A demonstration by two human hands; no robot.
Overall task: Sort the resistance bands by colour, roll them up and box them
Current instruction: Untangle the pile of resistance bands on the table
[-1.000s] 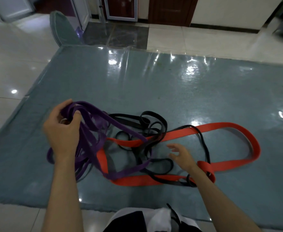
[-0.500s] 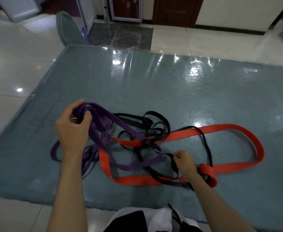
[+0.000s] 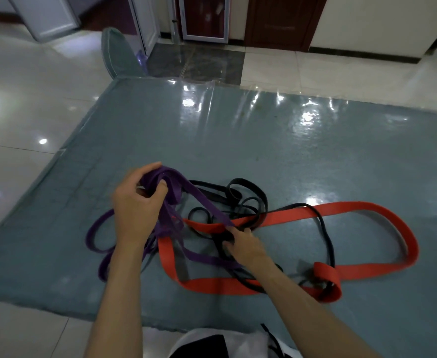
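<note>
A tangle of resistance bands lies on the blue-grey mat. My left hand grips a bunch of loops of the purple band, lifted a little off the mat. One purple strand runs taut down to my right hand, whose curled fingers pinch it in the middle of the tangle, right beside a black strand. The wide red band loops out to the right and passes under the purple one. The thin black band coils behind and across the red. No box is in view.
The mat has a shiny plastic cover and lies on a glossy tiled floor. A grey-green cushion stands at its far left corner, with doors behind. White and black clothing shows at the bottom edge.
My right hand went from open above the red band to closed in the tangle, then slid left and up onto the purple strand. My left hand kept hold of the purple loops.
</note>
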